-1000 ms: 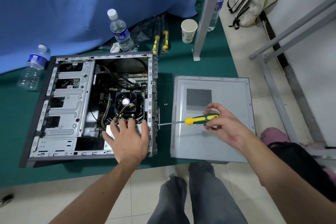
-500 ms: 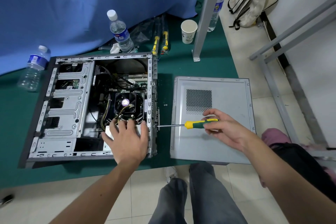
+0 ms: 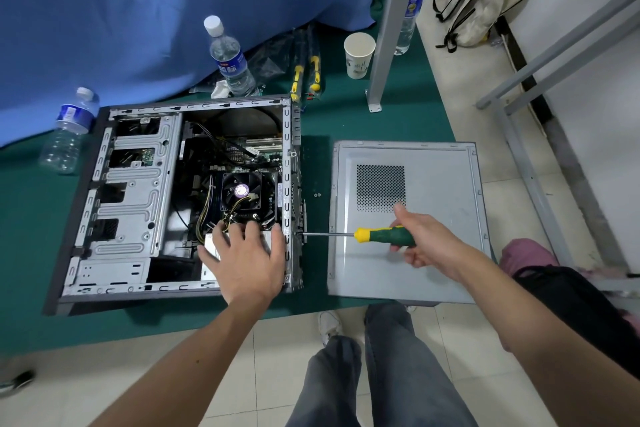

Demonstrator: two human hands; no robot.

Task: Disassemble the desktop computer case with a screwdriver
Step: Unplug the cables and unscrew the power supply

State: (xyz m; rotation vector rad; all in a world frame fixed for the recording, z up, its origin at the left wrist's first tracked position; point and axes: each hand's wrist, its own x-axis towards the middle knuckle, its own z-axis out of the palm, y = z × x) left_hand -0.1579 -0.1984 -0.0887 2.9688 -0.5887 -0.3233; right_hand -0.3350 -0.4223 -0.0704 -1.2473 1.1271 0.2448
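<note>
The desktop computer case lies open on its side on the green mat, its removed side panel flat just beside it. The person's left hand is spread over the silver power supply inside the case, fingers straight, pressing down rather than gripping. The right hand is wrapped around the green and yellow screwdriver, whose shaft runs level to the case's rear edge, tip at a screw there that is too small to make out.

Over the last second the hand on the handle has rolled: the thumb that lay along the top now sticks up and the fingers have come round underneath, while the tip has stayed at the same spot. That looks to me like a turn being put into a rear screw, likely one securing the power supply, with the other hand steadying the unit. Two loose screws already sit on the mat between case and panel, so I'd judge the job well begun but far from done
</note>
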